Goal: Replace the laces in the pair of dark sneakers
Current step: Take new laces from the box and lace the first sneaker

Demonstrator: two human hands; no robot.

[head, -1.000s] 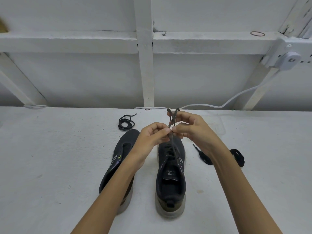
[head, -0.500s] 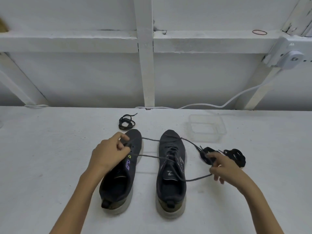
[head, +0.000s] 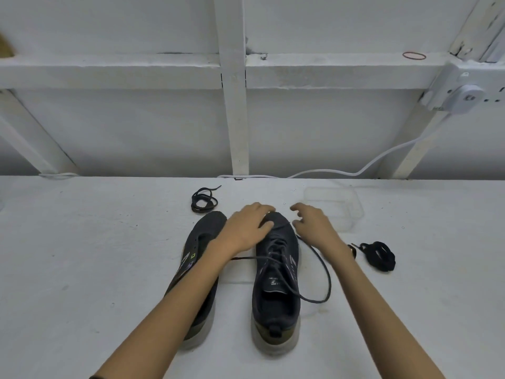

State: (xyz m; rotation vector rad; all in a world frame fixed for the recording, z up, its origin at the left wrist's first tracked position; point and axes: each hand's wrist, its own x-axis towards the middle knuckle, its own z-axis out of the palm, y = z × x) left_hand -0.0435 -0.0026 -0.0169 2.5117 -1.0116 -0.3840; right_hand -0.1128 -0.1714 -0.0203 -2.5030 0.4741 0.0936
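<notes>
Two dark sneakers stand side by side on the white table, toes away from me. The right sneaker (head: 276, 283) carries a dark lace (head: 314, 269) whose loose ends trail left and loop out to the right. The left sneaker (head: 199, 242) shows bare eyelets; my forearm hides much of it. My left hand (head: 246, 228) rests flat on the toe of the right sneaker, fingers spread. My right hand (head: 311, 222) hovers just right of that toe, fingers loosely curled, holding nothing.
A coiled black lace (head: 203, 201) lies behind the left sneaker. Another black lace bundle (head: 378, 255) lies to the right. A clear plastic container (head: 333, 206) sits at the back right. A white cable (head: 369, 168) runs along the wall to a socket.
Both hands let go of the lace ends they had pulled apart and came together at the right sneaker's toe. The lace now lies slack on the table.
</notes>
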